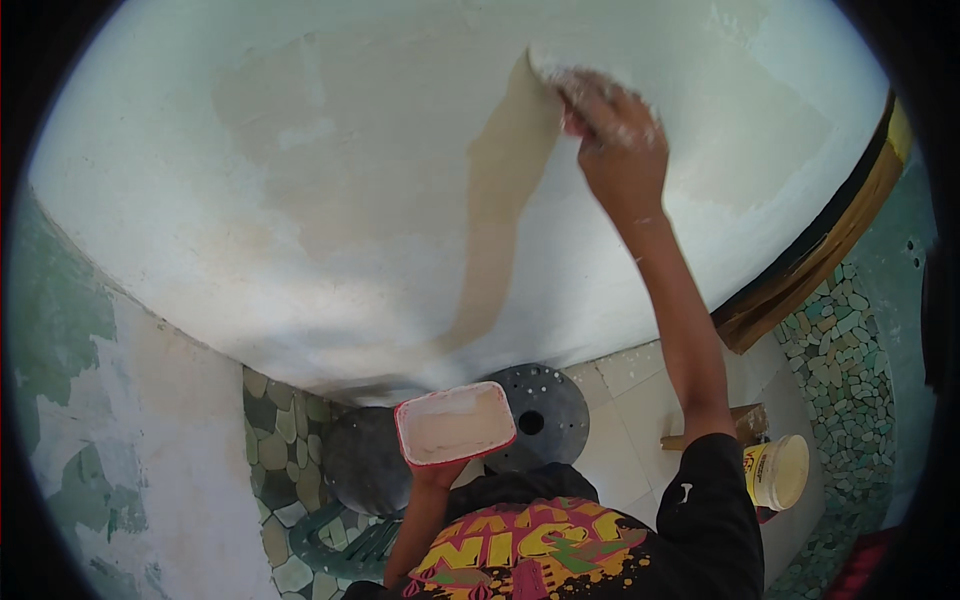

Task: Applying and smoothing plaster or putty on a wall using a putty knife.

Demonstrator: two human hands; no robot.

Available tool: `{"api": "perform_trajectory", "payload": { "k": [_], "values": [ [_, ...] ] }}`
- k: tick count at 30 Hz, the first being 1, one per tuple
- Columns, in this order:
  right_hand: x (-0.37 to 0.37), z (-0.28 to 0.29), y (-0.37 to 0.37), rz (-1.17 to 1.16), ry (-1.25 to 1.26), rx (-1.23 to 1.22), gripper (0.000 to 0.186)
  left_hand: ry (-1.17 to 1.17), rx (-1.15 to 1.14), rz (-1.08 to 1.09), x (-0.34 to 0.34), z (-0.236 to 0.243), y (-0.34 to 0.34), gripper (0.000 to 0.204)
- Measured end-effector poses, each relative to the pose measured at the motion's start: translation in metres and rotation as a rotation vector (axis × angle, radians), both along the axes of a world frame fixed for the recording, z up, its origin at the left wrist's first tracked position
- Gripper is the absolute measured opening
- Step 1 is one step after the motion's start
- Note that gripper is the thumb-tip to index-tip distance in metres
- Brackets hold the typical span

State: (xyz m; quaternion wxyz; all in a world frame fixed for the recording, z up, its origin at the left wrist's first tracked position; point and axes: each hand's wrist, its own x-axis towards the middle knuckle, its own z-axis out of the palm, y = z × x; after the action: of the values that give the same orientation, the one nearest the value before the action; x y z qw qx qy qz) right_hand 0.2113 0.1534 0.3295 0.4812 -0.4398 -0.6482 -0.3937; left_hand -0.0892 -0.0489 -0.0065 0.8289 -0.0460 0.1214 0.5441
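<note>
My right hand, smeared with white paste, is raised against a pale wall. Its fingers are closed around a thin putty spreader, and only the blade's edge shows at the wall. Damp-looking beige patches mark the surface around it, and my arm's shadow falls to its left. Low in front of my body, my left hand grips a rectangular tub with a red rim from below. Whitish putty coats the inside of this tub. Most of the left fingers are hidden beneath it.
Two dark round stool tops stand below the wall, with a green plastic chair at lower left. A yellow-and-white bucket sits on the tiles at right, beside a wooden piece. A brown board edges the wall's right side.
</note>
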Motion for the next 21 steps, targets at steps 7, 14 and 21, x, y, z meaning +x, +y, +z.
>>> {"api": "perform_trajectory", "payload": {
  "k": [7, 14, 21],
  "values": [
    [-0.05, -0.194, -0.037, 0.094, -0.077, -0.398, 0.044, -0.055, 0.001, 0.05, -0.011, -0.002, -0.028, 0.067],
    [-0.03, -0.35, -0.12, 0.045, 0.221, -1.004, 0.042, 0.0, 0.075, 0.162, -0.027, -0.031, -0.054, 0.071],
    [0.026, -0.439, -0.228, 0.018, 1.002, -1.259, 0.037, -0.014, 0.179, -0.023, -0.035, -0.009, -0.016, 0.079]
  ]
}}
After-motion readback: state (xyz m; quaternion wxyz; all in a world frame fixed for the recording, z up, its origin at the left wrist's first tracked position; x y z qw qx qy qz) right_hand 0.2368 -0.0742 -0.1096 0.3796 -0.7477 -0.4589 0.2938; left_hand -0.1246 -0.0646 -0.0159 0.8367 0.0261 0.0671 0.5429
